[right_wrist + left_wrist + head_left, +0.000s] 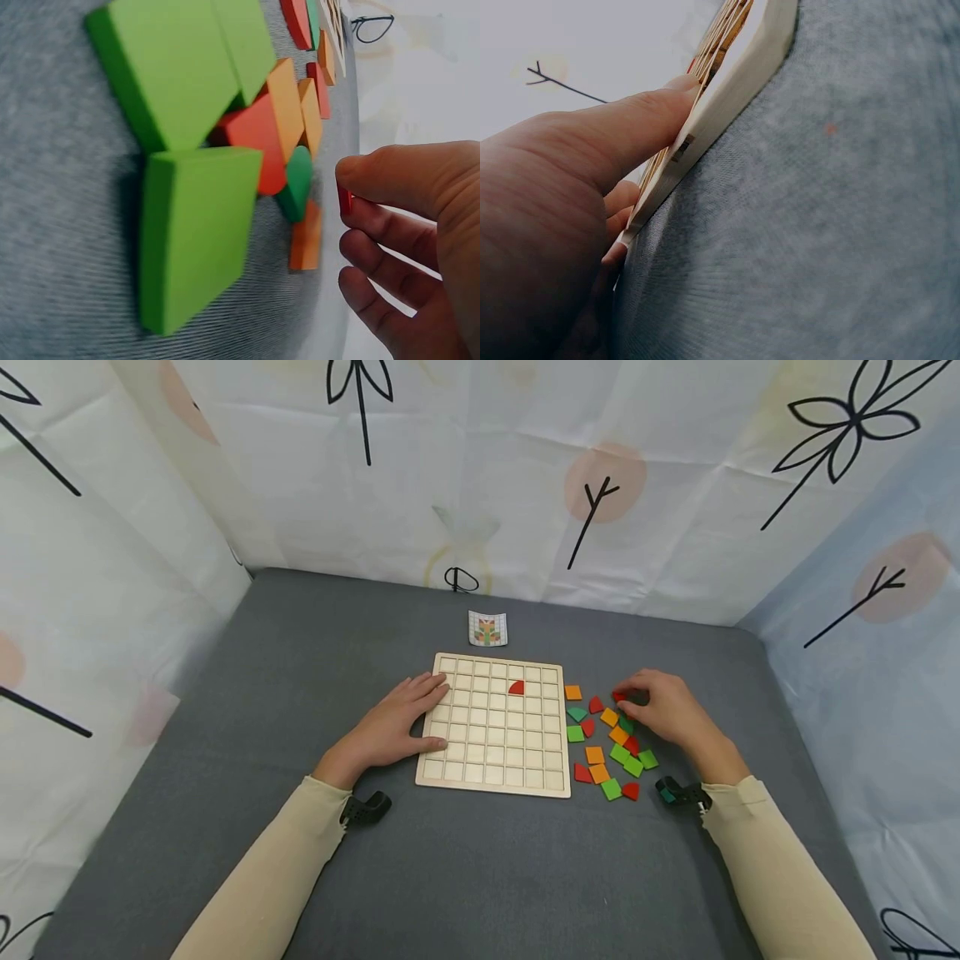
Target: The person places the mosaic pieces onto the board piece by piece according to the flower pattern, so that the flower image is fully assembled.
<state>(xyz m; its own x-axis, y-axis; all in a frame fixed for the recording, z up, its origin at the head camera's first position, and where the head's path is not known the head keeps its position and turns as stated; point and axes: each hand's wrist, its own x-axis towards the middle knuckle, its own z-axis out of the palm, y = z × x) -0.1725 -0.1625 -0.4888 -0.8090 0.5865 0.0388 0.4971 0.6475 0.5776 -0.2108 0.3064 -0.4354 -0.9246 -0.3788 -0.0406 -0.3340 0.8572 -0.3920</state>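
Note:
My left hand (397,720) rests on the left side of a square wooden grid board (495,735), fingers extended over its edge; in the left wrist view the thumb (641,124) lies across the rim. One red quarter-round tile (517,688) sits in a cell in the upper right part of the board. Over the far right of the loose tiles, my right hand (667,706) pinches a small red tile (344,199) between thumb and forefinger. Its other fingers are loosely bent, and the tile is mostly covered by the fingertips.
Several green, orange and red tiles (595,755) lie scattered right of the board, some touching or overlapping. Behind the board is a small pattern card (487,629) with a coloured design on a grid. Patterned cloth (495,485) encloses the grey table (480,877) at the back and sides.

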